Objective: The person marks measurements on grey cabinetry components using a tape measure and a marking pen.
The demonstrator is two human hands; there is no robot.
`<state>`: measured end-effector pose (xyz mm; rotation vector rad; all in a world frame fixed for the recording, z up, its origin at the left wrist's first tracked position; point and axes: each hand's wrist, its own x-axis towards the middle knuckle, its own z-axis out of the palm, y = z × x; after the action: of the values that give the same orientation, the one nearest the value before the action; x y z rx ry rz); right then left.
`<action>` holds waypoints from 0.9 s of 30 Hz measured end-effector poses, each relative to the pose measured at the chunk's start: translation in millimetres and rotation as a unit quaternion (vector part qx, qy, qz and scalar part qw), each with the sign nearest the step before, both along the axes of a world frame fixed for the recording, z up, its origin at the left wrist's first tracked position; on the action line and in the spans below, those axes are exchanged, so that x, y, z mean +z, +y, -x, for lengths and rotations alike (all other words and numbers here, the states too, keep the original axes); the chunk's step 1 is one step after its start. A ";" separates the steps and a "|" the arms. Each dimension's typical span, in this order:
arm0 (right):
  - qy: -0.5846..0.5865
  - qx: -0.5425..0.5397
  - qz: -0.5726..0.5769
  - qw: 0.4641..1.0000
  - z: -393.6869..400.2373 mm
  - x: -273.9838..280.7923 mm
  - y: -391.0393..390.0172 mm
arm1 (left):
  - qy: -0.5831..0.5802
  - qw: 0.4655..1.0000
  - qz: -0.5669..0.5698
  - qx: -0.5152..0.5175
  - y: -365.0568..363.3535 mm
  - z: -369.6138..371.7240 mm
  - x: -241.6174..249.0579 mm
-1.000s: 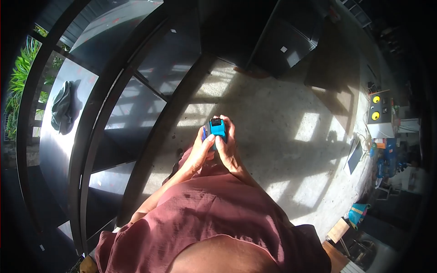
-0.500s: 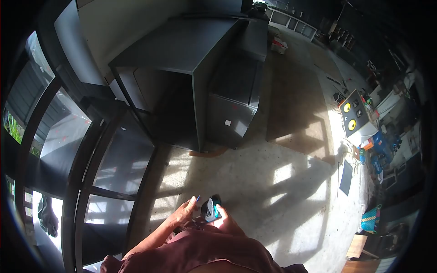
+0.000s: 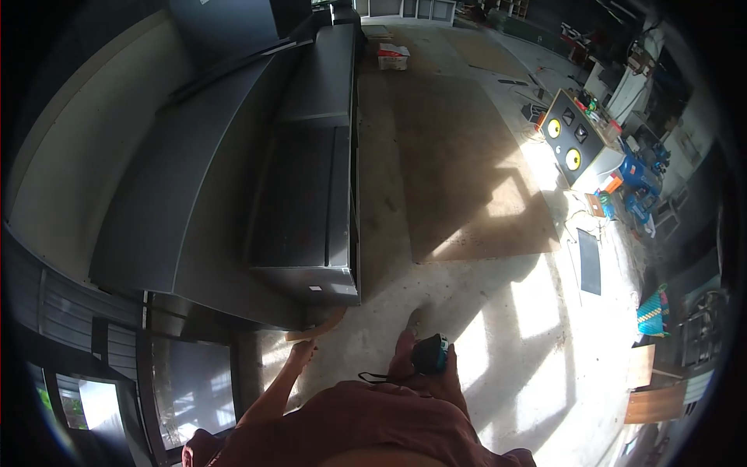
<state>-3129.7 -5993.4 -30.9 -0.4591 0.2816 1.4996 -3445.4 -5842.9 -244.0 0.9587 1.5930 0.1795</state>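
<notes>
My right hand (image 3: 451, 372) is wrapped round a black-and-teal tool (image 3: 429, 355) in front of my body. The tool's exact kind cannot be made out; a dark strap (image 3: 381, 378) loops to its left. Lower left, my left hand (image 3: 303, 352) is stretched out and closed, and whatever it holds is too small to name. Just beyond its fingers, in the view, is a curved brown strip (image 3: 315, 327) at the foot of a dark cabinet (image 3: 210, 226). One of my feet (image 3: 415, 319) shows beyond the tool.
A second dark cabinet (image 3: 299, 194) lies alongside the first. Brown sheets (image 3: 467, 171) cover part of the concrete floor. At right stand a speaker box (image 3: 572, 140) with yellow cones, a dark panel (image 3: 589, 261) and a woven basket (image 3: 654, 313). Dark framed panels (image 3: 191, 389) are at lower left.
My view has turned and moved forward along the cabinets. My hands have drawn apart: the left reaches out to the left, the right carries the tool rightward. The blue tip at my left fingers no longer shows.
</notes>
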 end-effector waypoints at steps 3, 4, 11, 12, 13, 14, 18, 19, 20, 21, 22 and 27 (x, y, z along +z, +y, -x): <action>-0.176 0.043 0.066 0.981 -95.7 -51.9 68.1 | -0.075 0.995 -0.007 -0.062 58.9 -91.9 3.6; -0.179 0.046 0.059 0.981 -125.6 -56.9 98.4 | -0.091 0.993 0.016 -0.070 79.5 -124.2 1.3; -0.217 0.180 0.005 0.959 -268.7 -25.5 334.0 | -0.091 0.953 -0.205 -0.203 231.6 -285.9 17.1; -0.223 0.202 -0.021 0.953 -277.5 -11.7 371.0 | -0.107 0.864 -0.435 -0.229 252.4 -294.1 12.8; -0.227 0.225 -0.047 0.946 -286.5 -3.3 407.3 | -0.054 0.880 -0.432 -0.188 270.4 -302.6 15.1; -0.226 0.241 -0.045 0.943 -295.5 -2.0 443.8 | -0.048 0.885 -0.429 -0.174 290.4 -314.9 14.9; -0.120 0.342 -0.030 0.931 -328.7 -41.6 575.4 | 0.069 0.909 -0.404 -0.077 403.0 -361.3 52.3; -0.111 0.359 -0.026 0.926 -335.2 -43.4 609.0 | 0.060 0.952 -0.299 -0.017 435.8 -372.7 67.6; -0.104 0.373 -0.024 0.922 -342.2 -41.2 645.0 | 0.046 0.980 -0.192 0.041 473.5 -384.4 86.6; -0.207 0.396 -0.088 0.890 -353.4 -44.1 679.5 | 0.046 0.969 -0.237 0.046 513.8 -394.1 80.2; -0.311 0.414 -0.146 0.843 -367.3 -37.3 713.4 | 0.040 0.958 -0.280 0.052 554.6 -411.6 87.5; 0.019 0.242 0.094 0.966 -429.8 -4.4 841.0 | 0.018 0.952 -0.304 0.018 762.9 -479.9 153.6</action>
<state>-2699.9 -5152.4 -35.3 -0.6865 0.3616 1.9686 -2965.5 -5080.0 -90.3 1.4068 1.6173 0.7120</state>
